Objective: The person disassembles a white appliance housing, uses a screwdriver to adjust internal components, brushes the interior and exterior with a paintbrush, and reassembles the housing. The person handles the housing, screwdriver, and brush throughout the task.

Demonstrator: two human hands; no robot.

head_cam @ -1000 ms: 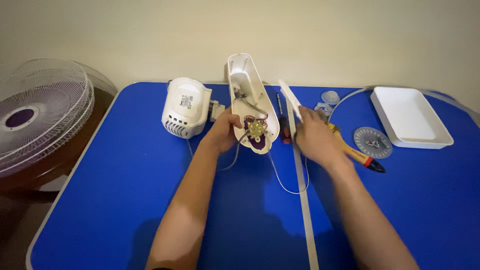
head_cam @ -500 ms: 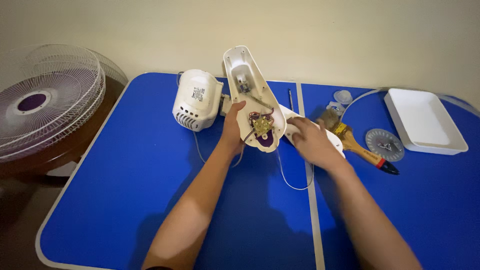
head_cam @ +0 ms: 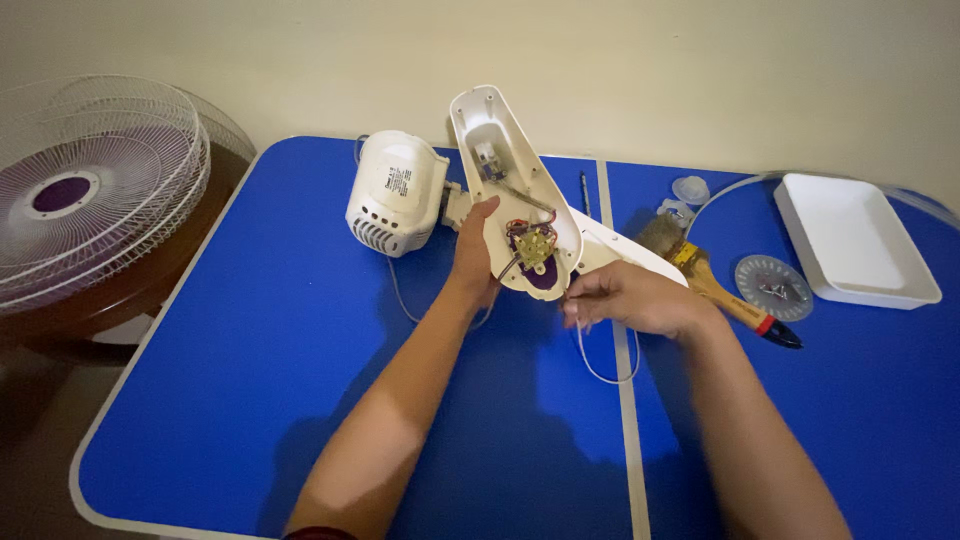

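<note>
An opened white fan housing lies tilted on the blue table, its inside facing up with a small switch unit and coloured wires near its lower end. My left hand grips the housing's left edge. My right hand is just right of the lower end, fingers pinched on a thin white cable that loops down over the table. A flat white cover piece lies under and behind my right hand. The white fan motor sits to the left, joined to the housing.
A fan guard with purple blades rests on a brown stand at the left. To the right lie a paintbrush, a red-handled tool, a round grey disc, small clear caps and a white tray.
The view has shifted so everything sits further right. My right hand has slid down from the housing's right side to its lower end and pinched the white cable. My left hand keeps its grip.
</note>
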